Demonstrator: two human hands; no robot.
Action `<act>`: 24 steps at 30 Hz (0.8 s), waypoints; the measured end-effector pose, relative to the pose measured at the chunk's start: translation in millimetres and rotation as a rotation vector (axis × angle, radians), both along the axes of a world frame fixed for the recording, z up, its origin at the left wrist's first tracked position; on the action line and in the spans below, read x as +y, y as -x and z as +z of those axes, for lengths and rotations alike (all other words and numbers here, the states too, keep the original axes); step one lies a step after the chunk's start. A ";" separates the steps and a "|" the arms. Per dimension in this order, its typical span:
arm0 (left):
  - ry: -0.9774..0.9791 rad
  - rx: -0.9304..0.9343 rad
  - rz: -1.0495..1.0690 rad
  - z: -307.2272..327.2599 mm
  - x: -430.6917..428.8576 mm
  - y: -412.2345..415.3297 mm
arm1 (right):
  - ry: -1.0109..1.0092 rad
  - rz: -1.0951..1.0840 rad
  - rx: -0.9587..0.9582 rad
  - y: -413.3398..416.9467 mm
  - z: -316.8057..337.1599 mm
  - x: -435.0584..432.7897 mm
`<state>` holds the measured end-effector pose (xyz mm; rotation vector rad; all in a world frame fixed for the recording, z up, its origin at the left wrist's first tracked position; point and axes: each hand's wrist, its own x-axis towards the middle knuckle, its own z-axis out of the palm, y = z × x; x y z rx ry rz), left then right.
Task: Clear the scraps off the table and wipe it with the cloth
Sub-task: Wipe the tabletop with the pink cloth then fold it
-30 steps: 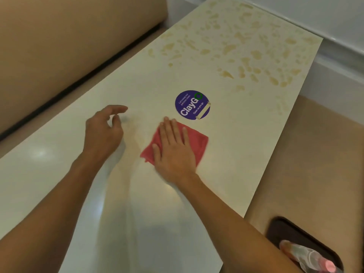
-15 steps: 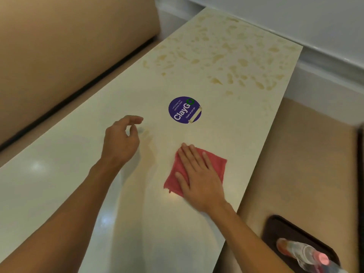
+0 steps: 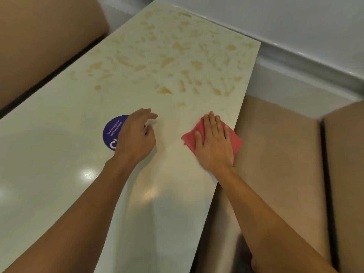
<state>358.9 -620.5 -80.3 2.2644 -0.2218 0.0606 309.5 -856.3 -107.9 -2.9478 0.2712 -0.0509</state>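
Observation:
A long cream table (image 3: 59, 174) runs away from me, its far half covered in yellowish blotches (image 3: 167, 62). My right hand (image 3: 214, 144) lies flat with straight fingers on a folded red cloth (image 3: 235, 140), pressing it down at the table's right edge. My left hand (image 3: 136, 136) hovers just over the table's middle with loosely curled fingers, holding nothing. It covers part of a round purple sticker (image 3: 112, 133).
Tan bench seats flank the table: one on the right (image 3: 275, 154) with its backrest (image 3: 346, 174), another on the left (image 3: 39, 46). A pale wall ledge (image 3: 305, 62) closes off the far end.
My right hand has slid the red cloth from the table's middle to its right edge. My left hand has moved right and now covers part of the sticker. The view has shifted forward.

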 end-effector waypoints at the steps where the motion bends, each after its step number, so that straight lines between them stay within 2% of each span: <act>1: -0.036 -0.023 0.004 -4.0 -7.8 -12.3 | 0.005 -0.011 -0.011 -11.5 -0.5 -10.7; 7: -0.165 -0.108 0.035 -23.6 -30.4 -73.7 | 0.030 -0.036 -0.017 -87.7 -1.8 -75.7; 10: -0.192 -0.144 0.043 -33.2 -32.0 -81.7 | 0.035 -0.047 -0.002 -100.7 -3.0 -82.9; 13: -0.212 -0.153 0.061 -36.3 -33.9 -78.2 | 0.018 -0.017 -0.003 -63.7 -2.1 -60.7; 16: -0.230 -0.152 0.069 -33.2 -35.3 -77.1 | -0.012 0.113 0.015 -3.4 5.4 -29.2; 19: -0.244 -0.171 0.074 -31.5 -35.4 -78.4 | -0.021 0.184 0.023 -0.7 6.0 -35.1; 24: -0.245 -0.189 0.073 -29.9 -37.3 -77.5 | 0.022 -0.074 0.041 -99.3 -2.1 -86.0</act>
